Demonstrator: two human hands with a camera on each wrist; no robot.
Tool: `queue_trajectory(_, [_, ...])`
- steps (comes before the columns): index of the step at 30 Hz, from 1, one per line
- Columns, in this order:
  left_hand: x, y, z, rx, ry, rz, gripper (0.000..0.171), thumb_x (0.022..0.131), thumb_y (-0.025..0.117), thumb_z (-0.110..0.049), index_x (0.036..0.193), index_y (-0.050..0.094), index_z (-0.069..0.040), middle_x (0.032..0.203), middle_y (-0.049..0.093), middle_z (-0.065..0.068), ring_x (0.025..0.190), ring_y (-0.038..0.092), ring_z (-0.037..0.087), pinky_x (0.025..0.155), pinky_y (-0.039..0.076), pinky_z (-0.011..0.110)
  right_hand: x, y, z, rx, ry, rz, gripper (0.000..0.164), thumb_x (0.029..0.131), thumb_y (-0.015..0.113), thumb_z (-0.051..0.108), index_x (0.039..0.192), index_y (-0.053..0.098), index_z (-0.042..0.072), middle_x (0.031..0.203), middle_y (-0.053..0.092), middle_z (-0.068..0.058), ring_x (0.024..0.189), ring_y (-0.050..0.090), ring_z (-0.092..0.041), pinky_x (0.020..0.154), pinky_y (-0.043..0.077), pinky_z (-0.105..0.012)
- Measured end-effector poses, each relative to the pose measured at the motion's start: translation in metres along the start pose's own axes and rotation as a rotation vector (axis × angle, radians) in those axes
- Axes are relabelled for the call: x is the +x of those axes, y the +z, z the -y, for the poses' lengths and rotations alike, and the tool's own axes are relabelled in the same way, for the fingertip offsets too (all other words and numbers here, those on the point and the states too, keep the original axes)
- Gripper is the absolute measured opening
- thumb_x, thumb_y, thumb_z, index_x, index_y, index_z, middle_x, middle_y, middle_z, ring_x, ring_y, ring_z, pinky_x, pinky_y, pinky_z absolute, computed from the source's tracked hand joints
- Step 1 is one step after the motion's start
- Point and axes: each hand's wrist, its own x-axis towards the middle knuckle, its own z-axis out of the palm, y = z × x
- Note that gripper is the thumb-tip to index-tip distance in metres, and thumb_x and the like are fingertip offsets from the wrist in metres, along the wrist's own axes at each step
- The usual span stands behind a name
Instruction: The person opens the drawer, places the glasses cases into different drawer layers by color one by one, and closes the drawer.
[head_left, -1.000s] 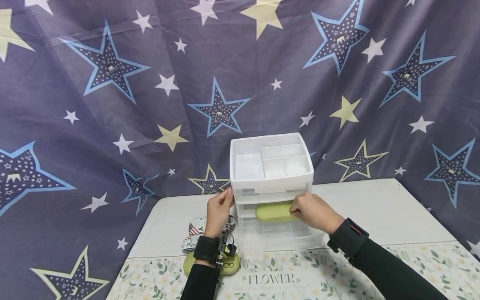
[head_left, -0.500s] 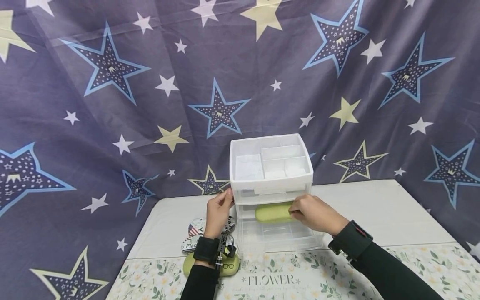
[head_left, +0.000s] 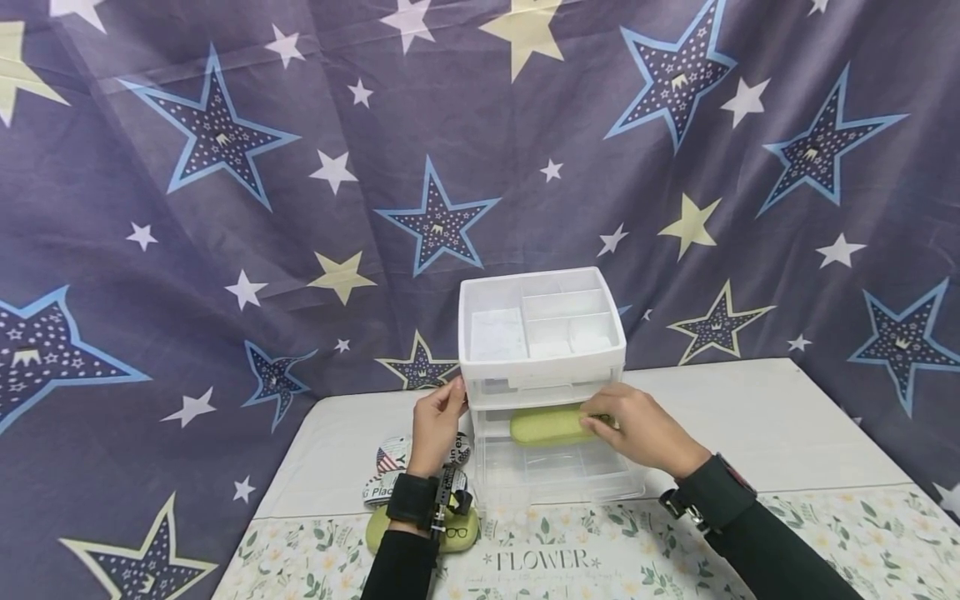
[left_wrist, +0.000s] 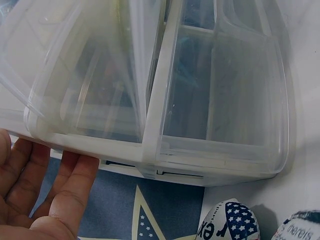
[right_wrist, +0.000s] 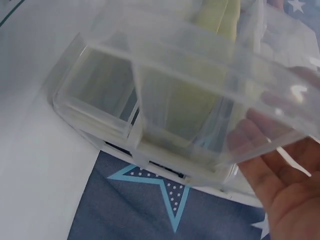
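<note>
A white drawer unit [head_left: 540, 363] with clear drawers stands on the table. Its middle drawer [right_wrist: 165, 70] is pulled partway out, and a green glasses case [head_left: 547, 425] lies inside. Fingers of my right hand [head_left: 641, 429] are curled at that drawer's right front end and hold it; the right wrist view shows them partly through the clear plastic. My left hand [head_left: 437, 429] steadies the unit's left side, its fairly straight fingers [left_wrist: 72, 197] touching the frame. The left thumb's contact is unclear.
A second green glasses case [head_left: 459, 535] with a glasses print lies by my left wrist. Behind it are newsprint-patterned items [head_left: 392, 457], partly hidden. The bottom drawer [head_left: 562, 483] is clear plastic. A star-patterned cloth [head_left: 360, 217] hangs behind the table [head_left: 720, 433].
My right wrist and forearm have shifted slightly right and turned, so the thumb shows more. The left hand, the drawer unit and the case look almost unchanged.
</note>
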Motion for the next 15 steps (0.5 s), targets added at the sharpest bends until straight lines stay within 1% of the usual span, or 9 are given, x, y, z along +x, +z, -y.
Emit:
queue_trajectory(2, [0.000,0.000,0.000,0.010,0.001,-0.003,0.046,0.105,0.059,-0.037,0.136,0.063,-0.003,0.137,0.064,0.017,0.123,0.065,0.028,0.096,0.057,0.024,-0.003,0.000,-0.002,-0.011,0.013,-0.044,0.015,0.092,0.079,0.019,0.105,0.079,0.012,0.102,0.073,0.001,0.095,0.069,-0.018,0.081,0.061,-0.037])
queue_trajectory(6, [0.000,0.001,0.000,0.029,-0.002,-0.004,0.048,0.105,0.058,-0.038,0.137,0.063,-0.002,0.136,0.064,0.018,0.123,0.065,0.029,0.095,0.058,0.024,-0.008,0.001,-0.007,-0.007,0.032,-0.130,0.021,0.091,0.081,0.019,0.109,0.078,0.010,0.106,0.074,-0.001,0.101,0.069,-0.022,0.087,0.061,-0.042])
queue_trajectory(12, [-0.001,0.001,-0.002,0.021,-0.007,-0.007,0.046,0.105,0.059,-0.035,0.137,0.063,-0.002,0.137,0.063,0.018,0.124,0.064,0.029,0.096,0.057,0.024,-0.015,0.002,-0.019,0.035,0.011,-0.277,0.026,0.086,0.084,0.012,0.111,0.078,0.007,0.103,0.075,-0.004,0.101,0.069,-0.025,0.083,0.062,-0.045])
queue_trajectory(13, [-0.001,0.001,-0.002,0.020,-0.009,-0.008,0.045,0.106,0.058,-0.034,0.137,0.062,-0.002,0.137,0.063,0.019,0.124,0.064,0.030,0.096,0.057,0.024,-0.016,0.002,-0.021,0.043,0.011,-0.296,0.026,0.086,0.084,0.011,0.111,0.077,0.007,0.104,0.075,-0.004,0.101,0.069,-0.025,0.083,0.062,-0.044])
queue_trajectory(14, [-0.002,0.002,-0.007,0.025,-0.013,-0.007,0.043,0.106,0.058,-0.031,0.137,0.062,-0.001,0.137,0.062,0.020,0.124,0.063,0.031,0.097,0.057,0.025,-0.017,0.002,-0.023,0.056,0.012,-0.312,0.026,0.086,0.083,0.010,0.111,0.077,0.006,0.104,0.075,-0.005,0.102,0.069,-0.025,0.083,0.061,-0.043])
queue_trajectory(15, [-0.002,0.002,-0.007,0.026,-0.011,-0.007,0.042,0.107,0.057,-0.030,0.137,0.062,-0.001,0.138,0.062,0.020,0.125,0.063,0.031,0.097,0.056,0.025,-0.017,0.002,-0.025,0.067,0.011,-0.333,0.027,0.085,0.084,0.008,0.111,0.077,0.006,0.105,0.075,-0.005,0.101,0.070,-0.025,0.084,0.061,-0.041])
